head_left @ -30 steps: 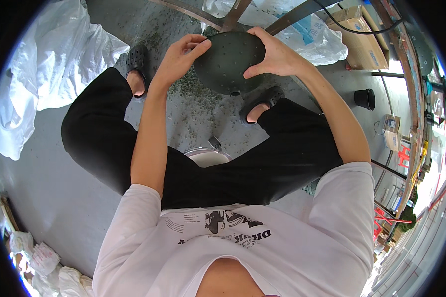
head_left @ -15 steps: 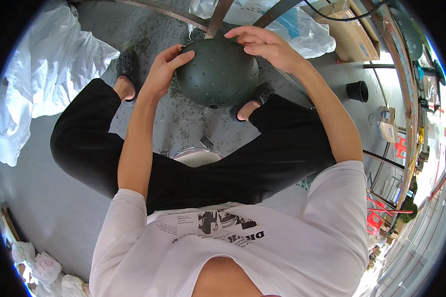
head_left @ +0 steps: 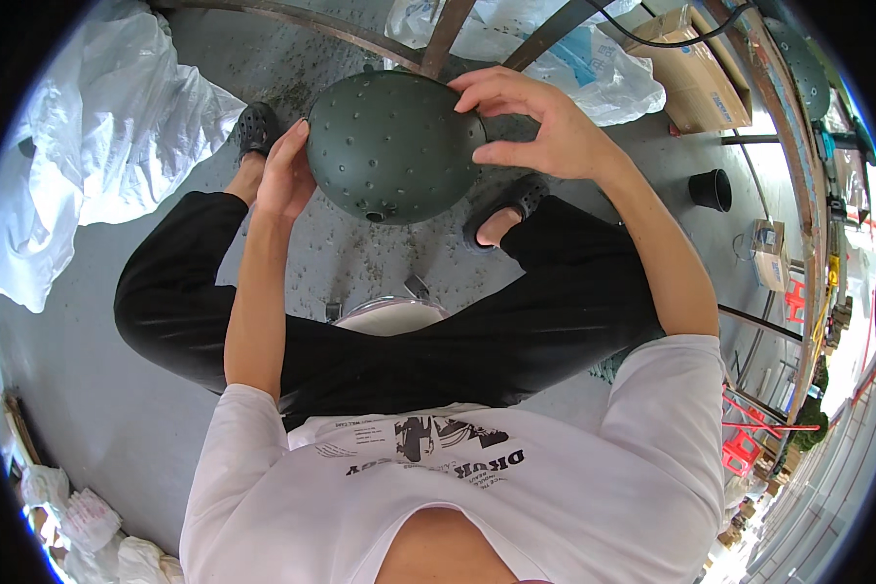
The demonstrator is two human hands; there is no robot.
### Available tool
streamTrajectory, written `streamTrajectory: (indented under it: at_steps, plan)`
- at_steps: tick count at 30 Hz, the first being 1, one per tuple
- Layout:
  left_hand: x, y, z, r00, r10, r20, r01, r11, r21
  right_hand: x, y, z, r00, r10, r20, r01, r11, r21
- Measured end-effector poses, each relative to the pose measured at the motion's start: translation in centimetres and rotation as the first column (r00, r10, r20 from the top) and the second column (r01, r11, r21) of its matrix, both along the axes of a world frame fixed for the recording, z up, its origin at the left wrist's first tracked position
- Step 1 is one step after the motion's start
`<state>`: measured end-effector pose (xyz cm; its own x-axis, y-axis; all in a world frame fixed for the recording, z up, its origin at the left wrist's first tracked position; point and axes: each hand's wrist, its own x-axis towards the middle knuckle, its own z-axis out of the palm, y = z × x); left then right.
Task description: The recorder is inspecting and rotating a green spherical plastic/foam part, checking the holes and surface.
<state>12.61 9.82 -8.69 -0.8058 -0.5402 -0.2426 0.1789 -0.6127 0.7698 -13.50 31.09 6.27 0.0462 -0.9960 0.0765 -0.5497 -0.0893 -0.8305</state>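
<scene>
A dark green, rounded plastic ball (head_left: 394,146), studded with small dimples, hangs over the floor between my feet. A small round hole with a raised collar shows at its lower edge. My left hand (head_left: 287,175) holds its left side, the thumb along the edge and the other fingers partly hidden behind. At the right side, my right hand (head_left: 540,122) curves about the edge, fingertips touching near the top and the thumb lower down. The far side of the ball is out of sight.
White plastic sheeting (head_left: 117,136) drapes at the left. Metal frame legs (head_left: 448,37) stand beyond the ball, beside clear plastic bags (head_left: 599,73) and a cardboard box (head_left: 689,73). A black pot (head_left: 711,190) lies at the right. Under me is a round stool (head_left: 391,318). Dark crumbs litter the floor.
The ball has shifted left and nearer to me and has turned slightly. My left hand has moved left and down its side; my right thumb has dropped lower along the edge.
</scene>
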Motion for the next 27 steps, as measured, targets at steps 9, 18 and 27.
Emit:
streamTrajectory:
  at_steps: [9,18,27]
  plan:
    - [-0.6,0.7,0.7,0.997,-0.035,-0.066,0.037,0.999,0.026,1.1,0.0,0.3,0.984,-0.102,-0.145,0.096,0.994,-0.052]
    - [-0.2,1.1,4.2,0.953,-0.14,-0.268,-0.026,0.844,-0.536,-0.1,3.0,0.8,0.969,-0.227,0.093,0.23,0.973,-0.017]
    - [0.4,2.0,5.3,0.963,-0.25,-0.103,0.112,0.715,-0.69,-2.4,4.8,-2.3,0.888,-0.261,0.379,0.23,0.965,0.128]
